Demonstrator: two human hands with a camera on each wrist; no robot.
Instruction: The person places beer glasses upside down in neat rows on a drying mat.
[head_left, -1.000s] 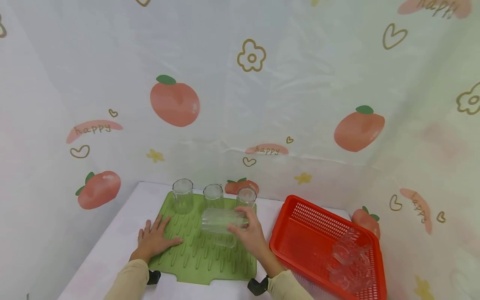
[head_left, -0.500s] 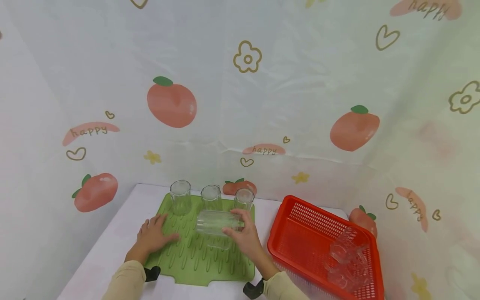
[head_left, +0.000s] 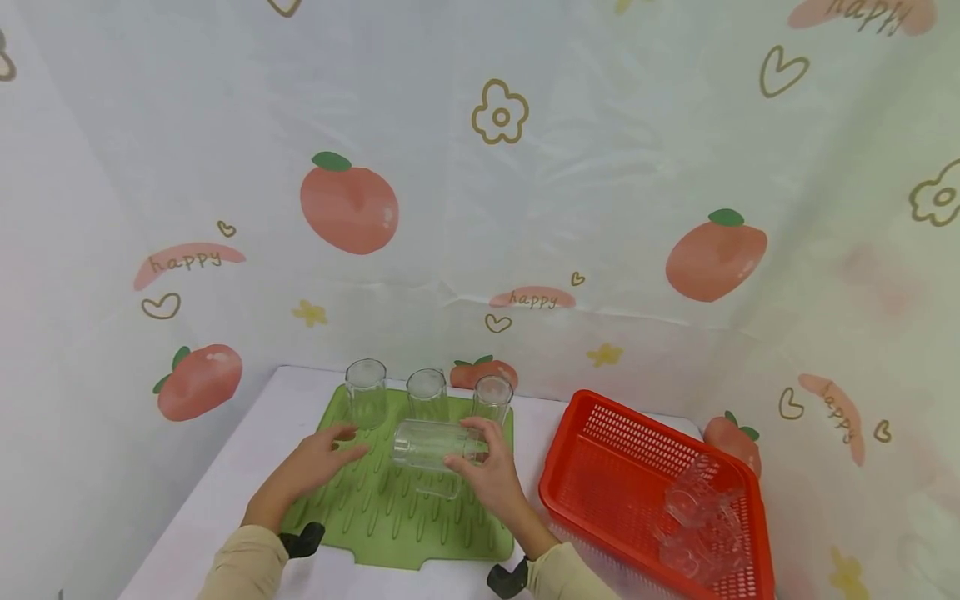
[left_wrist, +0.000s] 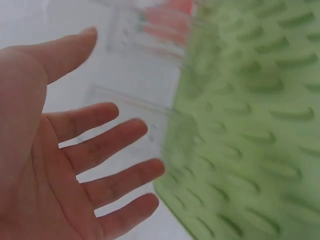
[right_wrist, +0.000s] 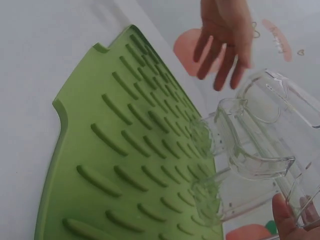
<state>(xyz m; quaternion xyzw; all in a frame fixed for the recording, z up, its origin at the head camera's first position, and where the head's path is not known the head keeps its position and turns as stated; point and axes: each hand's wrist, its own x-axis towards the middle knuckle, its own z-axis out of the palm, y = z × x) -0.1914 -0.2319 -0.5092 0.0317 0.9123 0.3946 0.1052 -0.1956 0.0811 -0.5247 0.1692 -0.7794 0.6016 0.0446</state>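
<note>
My right hand (head_left: 491,475) pinches a clear glass mug (head_left: 431,444) near one end, thumb below and fingers above. The mug lies sideways over a green ridged drying mat (head_left: 405,533), its handle (right_wrist: 260,160) hanging toward me. To its left, my left hand (head_left: 318,458) hovers above the mat's left side with nothing in it. Its fingers (left_wrist: 107,187) are spread and loosely extended, thumb apart, palm turned toward the mug. Along the back of the mat stand three more glass mugs in a row: left (head_left: 366,396), middle (head_left: 427,396) and right (head_left: 492,398).
A red perforated plastic basket (head_left: 551,487) stands right of the mat, with several clear glass mugs (head_left: 697,517) piled at its right end. A white curtain (head_left: 450,208) printed with fruit hangs behind and beside the white table (head_left: 202,517).
My left hand has lifted off the mat's left edge and turned its palm inward, toward the mug. The mug in my right hand has shifted slightly left.
</note>
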